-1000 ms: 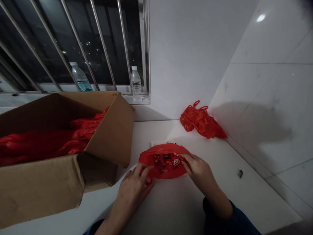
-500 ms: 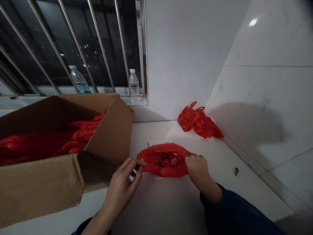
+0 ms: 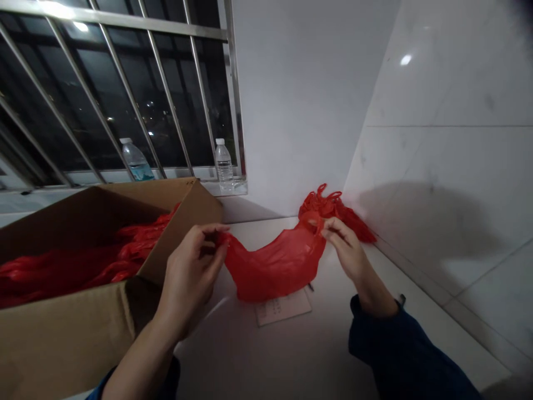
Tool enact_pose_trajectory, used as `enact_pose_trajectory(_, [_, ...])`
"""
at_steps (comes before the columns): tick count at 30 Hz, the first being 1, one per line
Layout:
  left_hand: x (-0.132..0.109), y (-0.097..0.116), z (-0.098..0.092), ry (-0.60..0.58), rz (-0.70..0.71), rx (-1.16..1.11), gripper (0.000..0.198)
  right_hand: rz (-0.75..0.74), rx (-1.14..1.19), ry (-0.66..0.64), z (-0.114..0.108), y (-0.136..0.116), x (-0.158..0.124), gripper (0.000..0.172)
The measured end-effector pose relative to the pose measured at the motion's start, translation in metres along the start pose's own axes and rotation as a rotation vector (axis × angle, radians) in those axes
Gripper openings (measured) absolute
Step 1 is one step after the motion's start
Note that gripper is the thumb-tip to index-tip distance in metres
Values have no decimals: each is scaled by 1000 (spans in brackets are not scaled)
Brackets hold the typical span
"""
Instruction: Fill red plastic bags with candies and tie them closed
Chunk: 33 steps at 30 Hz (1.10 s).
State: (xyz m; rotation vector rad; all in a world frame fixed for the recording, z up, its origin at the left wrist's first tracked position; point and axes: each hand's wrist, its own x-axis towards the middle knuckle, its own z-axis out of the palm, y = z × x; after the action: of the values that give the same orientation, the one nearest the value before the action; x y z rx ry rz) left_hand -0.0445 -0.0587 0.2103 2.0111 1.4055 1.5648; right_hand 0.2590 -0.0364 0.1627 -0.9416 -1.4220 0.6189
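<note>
A red plastic bag [image 3: 277, 266] hangs stretched between my two hands above the white table [image 3: 266, 361]. My left hand [image 3: 194, 266] pinches its left top corner, thumb against fingers. At the other end, my right hand [image 3: 343, 241] is closed on the bag's right handle loop. The bag's front side hides whatever lies inside it. Beneath the bag, partly covered, is a sheet or pad of paper [image 3: 285, 309] with small printed or written marks. The tip of a dark, thin object [image 3: 310, 287] shows beside the paper.
A cardboard box [image 3: 62, 344] with red plastic bags [image 3: 137, 247] in it stands at left. More crumpled red bags [image 3: 333, 205] lie against the wall at the back right. Two water bottles [image 3: 225, 166] stand on the sill by the barred window. A small dark object [image 3: 402, 300] is near my right sleeve.
Both hands have lifted the bag off the paper and drawn it taut. The red-wrapped packets seen in its opening are now hidden. The camera view has tilted up slightly.
</note>
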Motion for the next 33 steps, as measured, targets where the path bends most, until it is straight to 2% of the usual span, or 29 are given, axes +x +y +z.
enact_pose_trajectory(3, [21, 10, 2, 104, 86, 85, 25, 111, 418, 123, 20, 3, 14, 11])
enact_pose_trajectory(6, [34, 15, 6, 253, 88, 20, 24, 107, 660, 231, 40, 5, 23, 14])
enact_pose_trajectory(9, [37, 9, 9, 351, 66, -34, 23, 39, 689, 277, 52, 2, 27, 19])
enact_pose_trajectory(11, [36, 1, 10, 363, 28, -77, 23, 30, 622, 261, 51, -2, 26, 21])
enact_pose_trajectory(14, [34, -10, 9, 291, -66, -215, 23, 81, 378, 71, 35, -11, 21, 30])
enact_pose_trajectory(16, [32, -15, 6, 201, -122, -337, 24, 81, 140, -57, 19, -18, 15, 25])
enact_pose_trajectory(17, [31, -17, 6, 166, -150, -404, 25, 56, 29, -72, 12, -21, 13, 24])
enact_pose_trajectory(19, [31, -19, 5, 124, -225, -538, 23, -23, -94, -6, 3, -25, 9, 24])
enact_pose_trajectory(21, [32, -21, 8, 128, -312, -654, 18, -65, -5, 85, 3, -26, 8, 21])
enact_pose_trajectory(23, [32, -22, 13, 130, -360, -744, 19, -25, 251, 113, 14, -25, 8, 19])
enact_pose_trajectory(25, [31, -21, 20, 72, -360, -808, 19, 56, 501, 95, 31, -23, 10, 20])
enact_pose_trajectory(27, [27, -17, 27, -38, -348, -835, 18, 112, 642, 81, 48, -21, 10, 20])
enact_pose_trajectory(30, [19, -9, 37, -191, -336, -789, 23, 126, 703, 80, 67, -19, 6, 18])
enact_pose_trajectory(31, [16, -6, 41, -227, -330, -757, 26, 121, 689, 48, 71, -18, 4, 22])
enact_pose_trajectory(33, [12, -2, 48, -295, -304, -675, 31, 105, 595, -96, 78, -18, -2, 40])
